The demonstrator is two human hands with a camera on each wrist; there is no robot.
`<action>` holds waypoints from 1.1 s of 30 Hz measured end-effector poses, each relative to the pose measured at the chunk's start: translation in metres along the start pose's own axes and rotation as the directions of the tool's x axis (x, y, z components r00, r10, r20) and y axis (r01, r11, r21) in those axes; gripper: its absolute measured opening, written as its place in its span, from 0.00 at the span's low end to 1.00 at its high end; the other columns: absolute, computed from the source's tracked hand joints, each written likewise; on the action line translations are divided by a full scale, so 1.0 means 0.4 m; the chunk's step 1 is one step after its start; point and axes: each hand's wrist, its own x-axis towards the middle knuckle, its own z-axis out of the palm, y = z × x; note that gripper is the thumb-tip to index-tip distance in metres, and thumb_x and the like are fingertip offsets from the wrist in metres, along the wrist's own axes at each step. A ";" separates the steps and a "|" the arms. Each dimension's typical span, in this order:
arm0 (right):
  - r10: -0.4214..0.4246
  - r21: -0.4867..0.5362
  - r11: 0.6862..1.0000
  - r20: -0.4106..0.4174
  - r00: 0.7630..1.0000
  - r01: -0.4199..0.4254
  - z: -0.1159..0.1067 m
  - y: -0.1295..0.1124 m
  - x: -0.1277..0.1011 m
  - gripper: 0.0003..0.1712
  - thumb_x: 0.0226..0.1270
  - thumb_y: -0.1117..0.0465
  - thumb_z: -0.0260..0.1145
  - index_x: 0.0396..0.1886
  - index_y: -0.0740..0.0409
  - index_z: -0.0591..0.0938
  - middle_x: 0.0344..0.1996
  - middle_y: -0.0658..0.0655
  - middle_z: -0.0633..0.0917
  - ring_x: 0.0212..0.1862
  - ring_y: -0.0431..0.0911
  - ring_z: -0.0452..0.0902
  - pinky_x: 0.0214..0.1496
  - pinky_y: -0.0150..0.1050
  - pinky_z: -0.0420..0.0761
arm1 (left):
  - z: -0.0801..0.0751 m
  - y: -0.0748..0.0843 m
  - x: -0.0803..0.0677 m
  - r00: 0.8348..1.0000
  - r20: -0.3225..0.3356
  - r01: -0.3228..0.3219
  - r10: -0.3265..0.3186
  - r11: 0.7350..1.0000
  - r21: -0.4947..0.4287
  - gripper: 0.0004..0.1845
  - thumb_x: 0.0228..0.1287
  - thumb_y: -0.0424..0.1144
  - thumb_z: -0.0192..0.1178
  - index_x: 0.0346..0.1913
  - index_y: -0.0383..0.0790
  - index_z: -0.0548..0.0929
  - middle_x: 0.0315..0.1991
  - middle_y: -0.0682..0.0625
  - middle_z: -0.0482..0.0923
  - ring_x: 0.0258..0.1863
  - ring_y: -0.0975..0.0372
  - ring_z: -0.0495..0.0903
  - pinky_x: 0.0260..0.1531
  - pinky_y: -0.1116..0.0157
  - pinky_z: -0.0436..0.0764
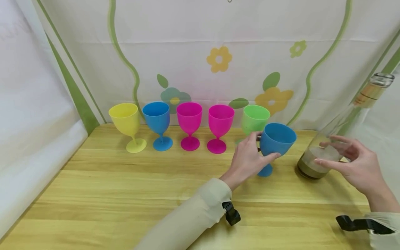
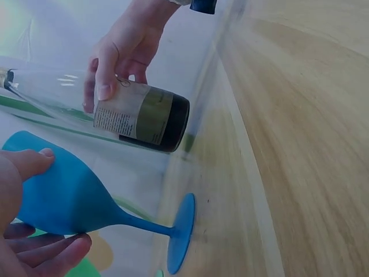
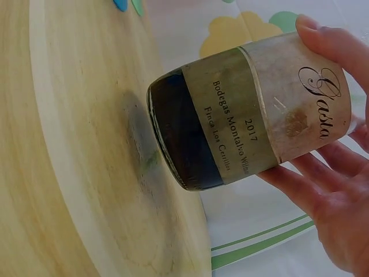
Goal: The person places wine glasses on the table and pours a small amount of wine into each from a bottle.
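Head view: Tabletop [image 1: 125, 208], wood-grained. Row along its rear, left to right: yellow cup [image 1: 125, 119], blue cup [image 1: 157, 119], pink cup [image 1: 189, 119], second pink cup [image 1: 221, 121], green cup [image 1: 254, 116], the last partly hidden. Held blue cup [image 1: 276, 146], stemmed, before the green cup; left hand [image 1: 250, 158], grip clasped round its bowl. Bottle [image 1: 337, 128], clear glass, right of the held blue cup; right hand [image 1: 359, 163], grip round its lower part. Curtain [image 1: 187, 21], flower-patterned, behind.

Left wrist view: Held blue cup, bowl between thumb and fingers, stem and foot uncovered. Bottle beside it, apart; thumb laid on the label [image 2: 144, 115].

Right wrist view: Bottle, label pale above, olive below, lettered "Gasta" and "2017"; base dark, near the tabletop, contact uncertain.
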 end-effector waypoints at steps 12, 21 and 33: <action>-0.035 0.021 0.999 0.032 0.999 0.035 -0.001 0.002 0.001 0.46 0.58 0.53 0.85 0.75 0.37 0.74 0.49 0.22 0.87 0.53 0.16 0.70 0.45 0.11 0.66 | 0.032 0.032 0.031 1.000 0.005 -0.021 0.020 0.971 0.239 0.42 0.63 0.64 0.72 0.73 0.45 0.73 0.58 0.53 0.89 0.49 0.62 0.91 0.48 0.68 0.88; -0.074 0.014 0.997 0.044 0.996 0.073 0.001 0.005 -0.004 0.46 0.60 0.55 0.84 0.76 0.36 0.72 0.48 0.19 0.82 0.54 0.18 0.69 0.48 0.12 0.66 | 0.066 0.067 0.062 1.000 -0.020 -0.011 0.020 0.921 0.390 0.35 0.63 0.69 0.69 0.61 0.46 0.80 0.47 0.55 0.90 0.38 0.66 0.90 0.36 0.74 0.84; -0.090 0.021 0.996 0.050 0.995 0.089 0.006 -0.001 0.001 0.47 0.61 0.56 0.83 0.77 0.38 0.72 0.49 0.19 0.82 0.54 0.18 0.69 0.48 0.11 0.65 | 0.104 0.074 0.104 0.993 -0.090 0.099 -0.075 0.950 0.296 0.33 0.64 0.67 0.70 0.63 0.50 0.79 0.48 0.56 0.89 0.40 0.65 0.90 0.37 0.72 0.84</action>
